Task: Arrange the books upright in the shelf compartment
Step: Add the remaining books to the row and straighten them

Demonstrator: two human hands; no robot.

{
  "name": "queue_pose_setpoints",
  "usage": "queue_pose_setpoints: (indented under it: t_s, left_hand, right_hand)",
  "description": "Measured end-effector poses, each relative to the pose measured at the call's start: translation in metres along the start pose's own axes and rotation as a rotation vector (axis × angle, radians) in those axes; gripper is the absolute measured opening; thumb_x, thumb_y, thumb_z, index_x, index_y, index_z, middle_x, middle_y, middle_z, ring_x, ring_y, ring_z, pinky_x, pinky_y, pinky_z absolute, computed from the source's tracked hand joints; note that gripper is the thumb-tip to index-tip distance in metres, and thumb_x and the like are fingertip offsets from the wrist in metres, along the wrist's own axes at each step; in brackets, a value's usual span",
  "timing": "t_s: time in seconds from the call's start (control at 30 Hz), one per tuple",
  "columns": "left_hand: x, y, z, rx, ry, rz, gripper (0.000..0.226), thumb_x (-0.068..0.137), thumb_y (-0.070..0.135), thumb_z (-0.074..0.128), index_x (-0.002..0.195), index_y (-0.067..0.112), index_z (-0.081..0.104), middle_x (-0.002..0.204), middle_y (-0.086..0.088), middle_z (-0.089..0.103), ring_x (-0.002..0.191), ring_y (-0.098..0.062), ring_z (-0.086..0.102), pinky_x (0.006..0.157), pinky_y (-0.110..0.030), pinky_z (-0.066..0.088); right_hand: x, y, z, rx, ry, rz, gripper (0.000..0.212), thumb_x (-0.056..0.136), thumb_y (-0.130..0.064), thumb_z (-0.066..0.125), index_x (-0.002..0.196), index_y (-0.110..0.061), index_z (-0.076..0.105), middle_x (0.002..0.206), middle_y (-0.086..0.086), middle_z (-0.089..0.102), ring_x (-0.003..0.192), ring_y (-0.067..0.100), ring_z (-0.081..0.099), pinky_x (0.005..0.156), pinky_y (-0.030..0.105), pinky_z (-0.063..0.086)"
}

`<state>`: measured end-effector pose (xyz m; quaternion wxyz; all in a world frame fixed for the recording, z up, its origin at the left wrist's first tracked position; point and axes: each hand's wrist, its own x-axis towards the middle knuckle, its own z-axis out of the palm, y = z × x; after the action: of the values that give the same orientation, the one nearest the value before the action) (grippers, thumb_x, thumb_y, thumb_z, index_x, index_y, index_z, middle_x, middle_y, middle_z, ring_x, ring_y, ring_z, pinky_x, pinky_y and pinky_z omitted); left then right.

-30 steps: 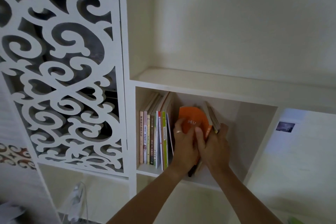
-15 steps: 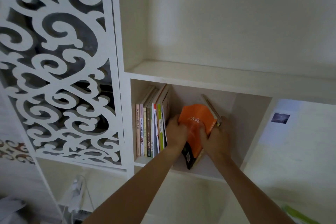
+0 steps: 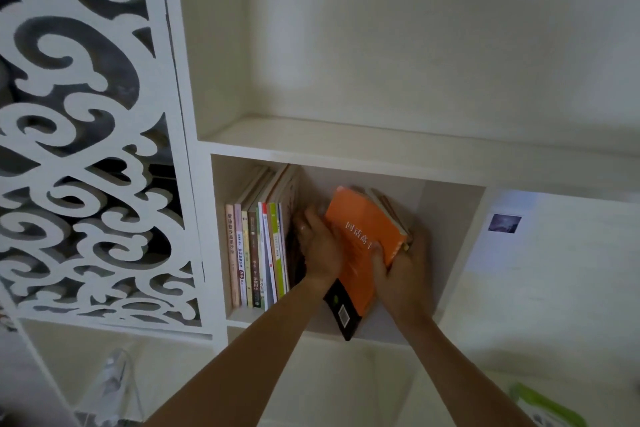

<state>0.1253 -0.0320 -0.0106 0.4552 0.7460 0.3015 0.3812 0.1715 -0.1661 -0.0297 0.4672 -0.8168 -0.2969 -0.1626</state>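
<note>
Tipping the orange book (image 3: 363, 239) upright goes best, we judge, if we swing its black lower end, which juts over the front lip, back into the shelf compartment (image 3: 453, 253) and slide it left against the standing row of books (image 3: 258, 253). Our right hand (image 3: 401, 267) curls round the orange book and the few leaning behind it, thumb on the cover, while our left hand (image 3: 318, 246) lies with fairly straight fingers between its left edge and the row. The compartment holds that upright row at its left wall and this leaning bunch mid-way.

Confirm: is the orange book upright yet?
No, tilted: the orange book leans right, its bottom corner jutting past the shelf edge.
</note>
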Motion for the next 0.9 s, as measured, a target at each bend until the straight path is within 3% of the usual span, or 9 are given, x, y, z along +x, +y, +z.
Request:
queue_pose_setpoints:
  t_s: [0.07, 0.13, 0.23, 0.33, 0.4, 0.5, 0.63, 0.73, 0.9]
  left_hand:
    - [0.0, -0.007, 0.007, 0.13, -0.129, -0.029, 0.052, 0.102, 0.053, 0.044, 0.145, 0.027, 0.03, 0.156, -0.013, 0.026, 0.139, -0.032, 0.032, 0.111, -0.049, 0.036]
    - [-0.001, -0.006, 0.001, -0.027, -0.274, -0.098, 0.052, 0.1, 0.07, 0.029, 0.132, 0.032, 0.045, 0.134, -0.006, 0.053, 0.12, -0.027, 0.054, 0.097, -0.041, 0.048]
    - [0.007, 0.003, -0.012, -0.269, -0.218, -0.168, 0.039, 0.107, 0.057, 0.022, 0.096, 0.037, 0.054, 0.094, 0.011, 0.058, 0.086, -0.007, 0.058, 0.073, -0.023, 0.043]
    - [0.015, 0.009, -0.018, -0.453, -0.185, -0.356, 0.035, 0.105, 0.057, 0.032, 0.116, 0.029, 0.05, 0.104, 0.005, 0.06, 0.094, -0.013, 0.059, 0.088, -0.031, 0.045]
    - [0.016, 0.007, -0.017, -0.389, -0.292, -0.387, 0.069, 0.097, 0.072, 0.034, 0.143, 0.021, 0.042, 0.133, -0.008, 0.057, 0.116, -0.024, 0.059, 0.099, -0.041, 0.047]
    - [0.01, 0.001, -0.006, -0.15, -0.269, -0.244, 0.079, 0.098, 0.067, 0.04, 0.159, 0.025, 0.012, 0.163, -0.01, 0.02, 0.148, -0.034, 0.028, 0.118, -0.048, 0.027]
    - [-0.006, 0.001, -0.005, -0.17, -0.312, -0.051, 0.039, 0.105, 0.056, 0.029, 0.126, 0.036, 0.055, 0.129, -0.007, 0.061, 0.117, -0.02, 0.061, 0.103, -0.039, 0.047]
    - [-0.013, 0.005, -0.029, -0.268, -0.27, -0.045, 0.057, 0.108, 0.05, 0.025, 0.098, 0.016, 0.069, 0.091, -0.005, 0.073, 0.081, -0.005, 0.07, 0.076, -0.018, 0.053]
    - [-0.017, 0.025, -0.067, -0.195, -0.189, 0.197, 0.035, 0.11, 0.036, 0.033, 0.097, 0.031, 0.065, 0.094, 0.008, 0.068, 0.089, 0.004, 0.066, 0.078, -0.01, 0.048]
  right_hand:
    - [-0.002, -0.008, -0.001, -0.01, 0.056, -0.037, 0.047, 0.102, -0.039, 0.053, 0.141, -0.012, 0.057, 0.139, 0.009, 0.044, 0.102, 0.016, 0.059, 0.084, 0.017, 0.043]
    - [-0.004, -0.015, -0.001, -0.026, 0.077, -0.088, 0.044, 0.102, -0.033, 0.057, 0.14, -0.012, 0.058, 0.139, 0.005, 0.041, 0.098, 0.003, 0.049, 0.085, 0.007, 0.039]
    - [-0.003, -0.016, -0.004, -0.095, 0.112, -0.093, 0.045, 0.1, -0.039, 0.057, 0.134, -0.01, 0.062, 0.13, 0.009, 0.047, 0.086, 0.002, 0.045, 0.07, -0.001, 0.03]
    - [0.001, -0.013, -0.007, -0.126, 0.131, -0.106, 0.05, 0.097, -0.047, 0.054, 0.124, -0.007, 0.067, 0.12, 0.01, 0.05, 0.076, 0.008, 0.053, 0.065, 0.003, 0.031]
    - [0.003, -0.012, -0.005, -0.137, 0.141, -0.124, 0.043, 0.097, -0.042, 0.061, 0.122, -0.007, 0.067, 0.117, 0.009, 0.048, 0.075, 0.011, 0.057, 0.063, 0.006, 0.036]
    - [0.002, -0.016, 0.003, -0.149, 0.132, -0.129, 0.042, 0.096, -0.037, 0.065, 0.125, -0.008, 0.064, 0.12, 0.008, 0.047, 0.075, 0.017, 0.061, 0.061, 0.017, 0.045]
    - [0.0, -0.023, 0.018, -0.104, 0.08, -0.203, 0.052, 0.099, -0.053, 0.053, 0.138, -0.018, 0.056, 0.133, 0.012, 0.048, 0.104, 0.022, 0.06, 0.079, 0.029, 0.054]
    - [-0.003, -0.032, 0.026, -0.14, 0.025, -0.214, 0.067, 0.098, -0.071, 0.028, 0.149, -0.03, 0.036, 0.137, 0.008, 0.044, 0.098, 0.023, 0.064, 0.071, 0.038, 0.06]
    - [-0.009, -0.05, 0.034, -0.075, -0.046, -0.191, 0.064, 0.095, -0.064, 0.048, 0.15, -0.043, 0.025, 0.128, -0.001, 0.048, 0.083, 0.02, 0.067, 0.063, 0.04, 0.06]
